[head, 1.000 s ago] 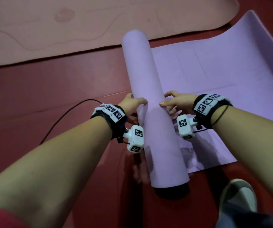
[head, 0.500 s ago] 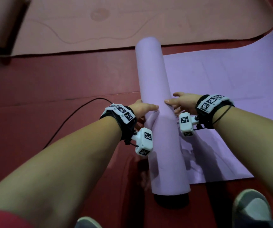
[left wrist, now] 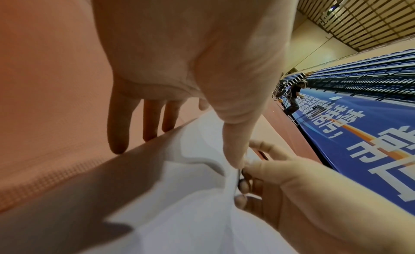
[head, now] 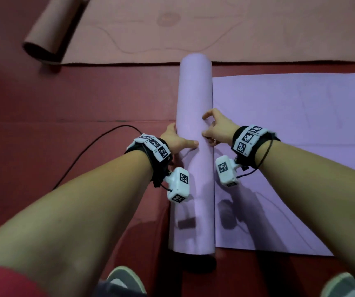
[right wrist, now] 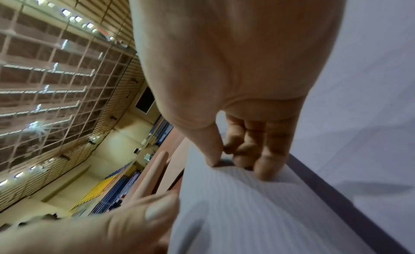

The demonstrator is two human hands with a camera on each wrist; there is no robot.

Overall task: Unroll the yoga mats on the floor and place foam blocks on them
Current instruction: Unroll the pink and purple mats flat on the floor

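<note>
1. Left hand [head: 175, 140]: thumb lies across the crown of the roll, the other fingers hang nearly straight down its far flank, at 9 o'clock of the roll. It presses the roll and wraps nothing.
2. Right hand [head: 217, 129]: thumb and curled fingers bear on the roll's 3 o'clock flank. The right wrist view shows the tips pressing its ribbed surface; whether they pinch a layer, I cannot tell.
3. Purple mat roll [head: 194, 168]: lies on the floor from 12 to 6 o'clock, between both hands. Its unrolled purple sheet [head: 290, 136] spreads flat toward 3 o'clock. Judged part-way through unrolling.
4. Pink mat [head: 215, 28]: at 12 o'clock, mostly flat, its rolled end [head: 50, 33] at 10 o'clock.
5. Black cable [head: 91, 151]: on the red floor [head: 65, 99] at 9 o'clock, in the roll's path.
6. Foam blocks: none in view.
7. Risks, judged:
   - Both hands press mid-length, so one end may lead and the mat lay crooked.
   - The roll may override the cable, leaving a ridge.
   - The roll's far end lies near the pink mat; a skewed roll might overlap its edge.
</note>
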